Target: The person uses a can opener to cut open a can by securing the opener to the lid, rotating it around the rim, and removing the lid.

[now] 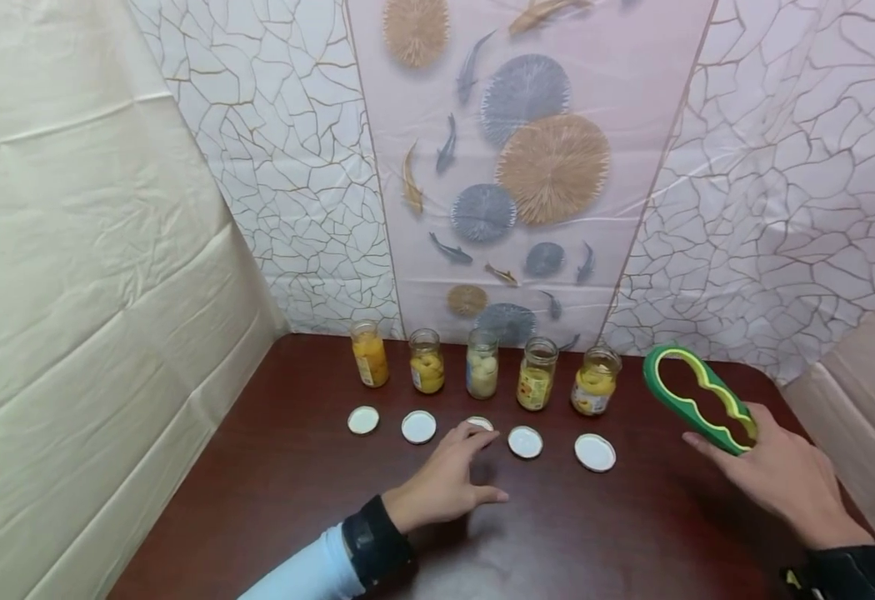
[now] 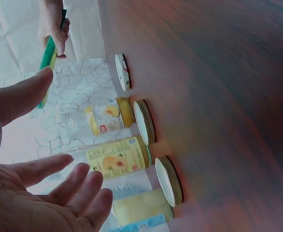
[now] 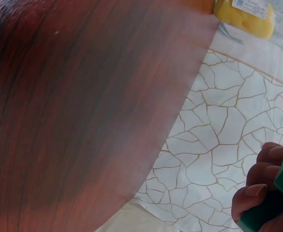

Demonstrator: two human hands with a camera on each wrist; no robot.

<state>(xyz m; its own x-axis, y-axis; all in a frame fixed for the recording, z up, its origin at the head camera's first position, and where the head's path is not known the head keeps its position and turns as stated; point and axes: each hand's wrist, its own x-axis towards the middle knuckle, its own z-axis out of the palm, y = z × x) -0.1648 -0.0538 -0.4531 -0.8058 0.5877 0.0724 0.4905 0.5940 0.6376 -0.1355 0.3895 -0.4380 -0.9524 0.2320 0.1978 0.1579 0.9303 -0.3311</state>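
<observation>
My left hand (image 1: pixel 448 483) hovers over the table with thumb and fingers spread and nothing held. Its fingertips overlap the middle white-lined jar lid (image 1: pixel 480 422) in the head view. Off to the right, my right hand (image 1: pixel 793 479) grips one end of a green jar opener (image 1: pixel 679 407) with a scalloped yellow-green inner edge, held up above the table. In the right wrist view, curled fingers (image 3: pixel 255 191) wrap the opener's dark green end. Several open glass jars of yellow and pale fruit stand in a row, among them a peach-labelled jar (image 2: pixel 116 159).
More lids lie inner side up before the jars, from the leftmost lid (image 1: pixel 363 420) to the rightmost lid (image 1: pixel 595 452). The jar row runs from the orange-filled jar (image 1: pixel 372 358) to the rightmost jar (image 1: pixel 593 387). A patterned cloth (image 1: pixel 317 183) hangs behind the dark red-brown table (image 1: pixel 257 467).
</observation>
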